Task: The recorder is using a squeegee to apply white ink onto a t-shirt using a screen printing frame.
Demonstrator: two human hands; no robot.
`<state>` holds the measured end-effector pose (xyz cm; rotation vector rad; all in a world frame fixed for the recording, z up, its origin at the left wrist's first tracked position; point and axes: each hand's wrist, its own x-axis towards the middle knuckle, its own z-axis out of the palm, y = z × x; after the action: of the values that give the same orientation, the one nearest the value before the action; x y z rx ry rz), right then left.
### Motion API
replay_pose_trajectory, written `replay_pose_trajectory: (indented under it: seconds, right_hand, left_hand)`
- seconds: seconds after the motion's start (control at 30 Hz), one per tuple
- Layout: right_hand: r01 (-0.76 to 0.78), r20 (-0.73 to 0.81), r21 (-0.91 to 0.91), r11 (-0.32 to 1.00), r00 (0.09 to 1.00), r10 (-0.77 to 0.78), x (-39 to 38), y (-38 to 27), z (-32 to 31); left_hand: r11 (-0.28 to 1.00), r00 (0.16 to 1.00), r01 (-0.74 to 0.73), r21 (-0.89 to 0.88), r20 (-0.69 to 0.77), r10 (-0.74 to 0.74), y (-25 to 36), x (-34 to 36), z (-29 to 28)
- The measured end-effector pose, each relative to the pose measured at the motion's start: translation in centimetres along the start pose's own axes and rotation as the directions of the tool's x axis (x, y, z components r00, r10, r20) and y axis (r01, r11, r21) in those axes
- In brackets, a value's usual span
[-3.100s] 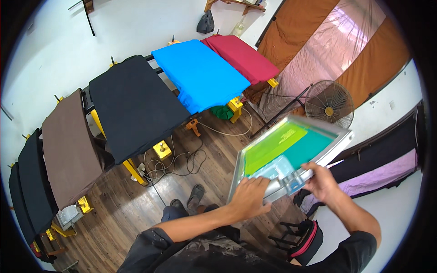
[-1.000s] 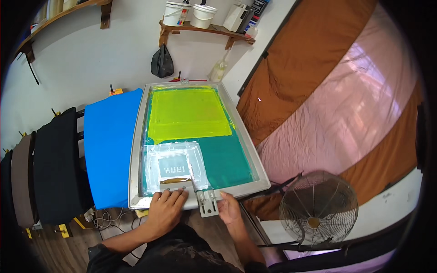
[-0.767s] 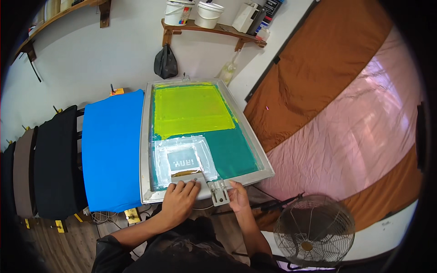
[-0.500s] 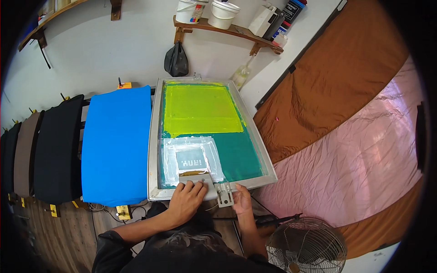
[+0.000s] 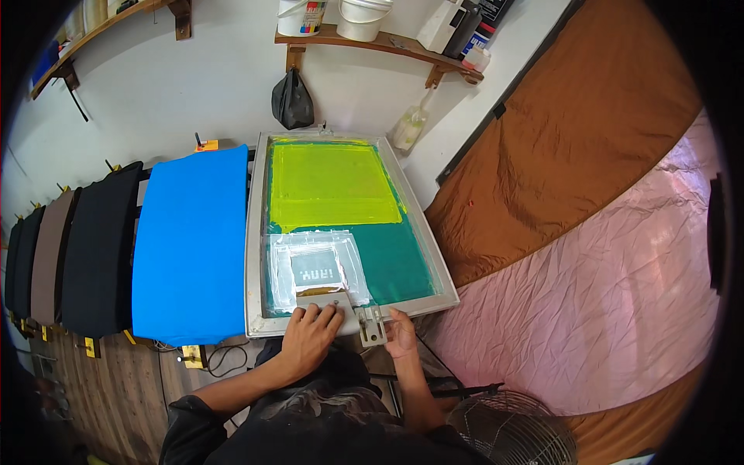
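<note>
A screen printing frame [image 5: 449,301] with a grey metal border lies before me. Its green mesh has a yellow-green taped block at the far end and a white-smeared patch with a small stencil at the near left. My left hand [image 5: 308,341] curls over a grey squeegee [image 5: 346,316] at the frame's near edge, below that patch; brownish ink shows along its blade. A slotted metal bracket [image 5: 373,329] juts from the near edge between my hands. Just right of it, my right hand [image 5: 401,338] closes on the frame's edge, its lower fingers partly hidden.
Left of the frame stands a platen covered in blue fabric [image 5: 190,248], then black [image 5: 101,248] and brown [image 5: 56,256] ones. A wire fan [image 5: 511,434] sits at lower right, beside brown and pink cloth [image 5: 542,310]. Buckets stand on a wall shelf [image 5: 387,46].
The view has shifted a little, so the frame and both hands appear slightly farther left. My hands keep their places on the squeegee and the frame's edge.
</note>
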<state>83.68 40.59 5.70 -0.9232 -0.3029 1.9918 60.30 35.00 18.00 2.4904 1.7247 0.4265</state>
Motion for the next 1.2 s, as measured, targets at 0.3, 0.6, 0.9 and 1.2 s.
replay_pose_trajectory:
  seconds: [0.3,0.6,0.9,1.2]
  right_hand:
    - [-0.159,0.001,-0.014,0.987,0.987,0.159,3.6,0.3,-5.0]
    - [-0.048,0.063,0.080,0.996,0.997,0.043,4.7,0.3,-5.4]
    - [-0.059,0.157,0.114,0.992,0.987,0.041,4.9,1.3,-7.2]
    - [-0.164,-0.029,-0.124,0.979,0.986,0.162,4.3,-0.5,-6.2]
  left_hand:
    - [0.998,0.998,0.050,-0.026,0.033,-0.049,0.1,1.0,3.1]
    - [0.999,0.998,0.034,-0.006,0.054,-0.034,0.1,1.3,6.9]
    - [0.999,0.994,0.036,-0.003,0.100,-0.035,0.5,0.7,9.3]
    - [0.998,0.992,0.058,0.003,0.113,-0.058,0.6,0.8,9.5]
